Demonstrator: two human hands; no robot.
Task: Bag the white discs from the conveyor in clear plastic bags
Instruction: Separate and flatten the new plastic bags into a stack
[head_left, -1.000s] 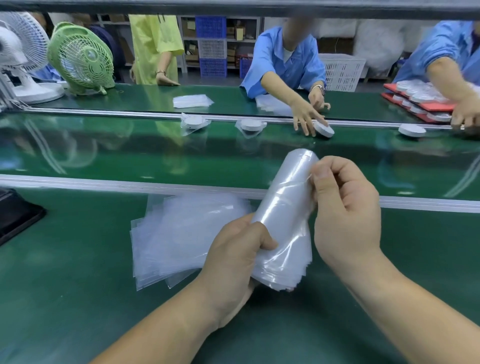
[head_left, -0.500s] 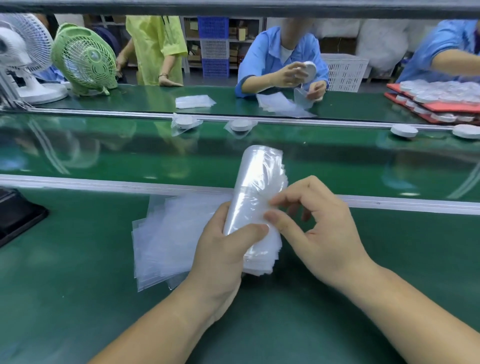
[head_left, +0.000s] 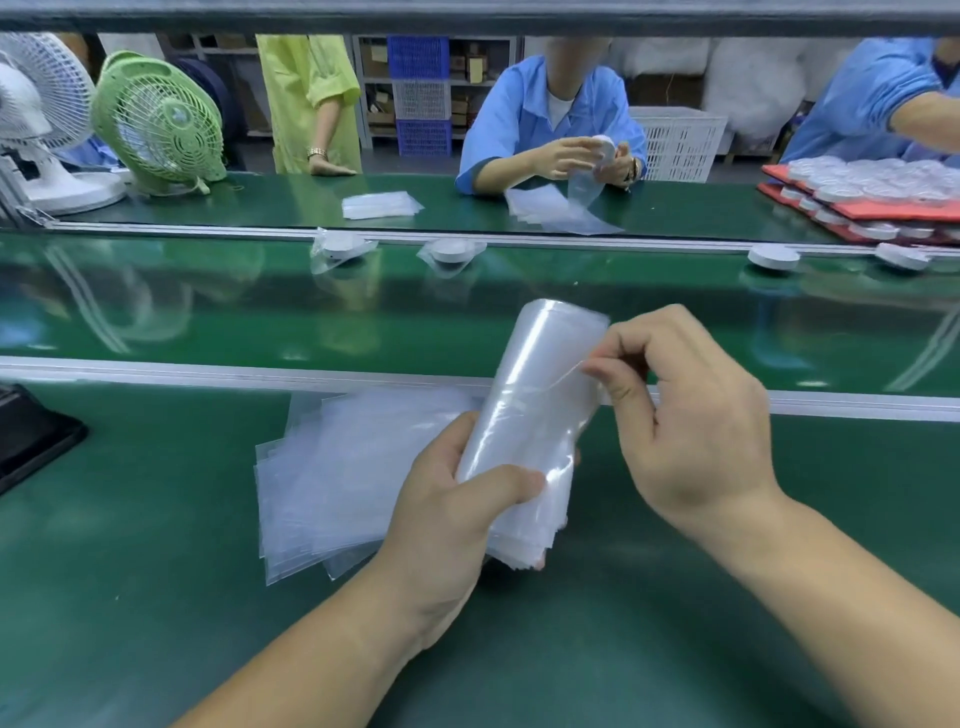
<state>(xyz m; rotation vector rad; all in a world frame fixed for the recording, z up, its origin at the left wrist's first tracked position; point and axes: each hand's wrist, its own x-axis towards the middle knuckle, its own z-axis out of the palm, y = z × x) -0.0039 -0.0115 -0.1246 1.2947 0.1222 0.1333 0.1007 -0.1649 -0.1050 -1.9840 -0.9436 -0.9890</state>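
Green matting covers the work table (head_left: 156, 597), and a pale metal rail (head_left: 156, 366) divides it from the glossy conveyor belt (head_left: 208, 312) beyond. Just on the near side of the rail, the left hand (head_left: 447, 514) grips the lower half of a curved bundle of clear bags (head_left: 519, 441), thumb laid across its front. The bundle's long axis runs up and away from the person, with its top end over the rail. The right hand (head_left: 691, 415), fingers curled, pinches the edge of the top bag (head_left: 561, 379) between thumb and forefinger, seemingly to peel it free sideways. More loose bags (head_left: 353, 467) lie flat on the table, left of the bundle.

Two bare white discs (head_left: 773, 257) sit across the belt from the rail, far to the right, so the right hand is the nearer one. Two bagged discs (head_left: 452, 252) lie on that same far edge, further left. Between the rail and the discs nothing blocks a reach.
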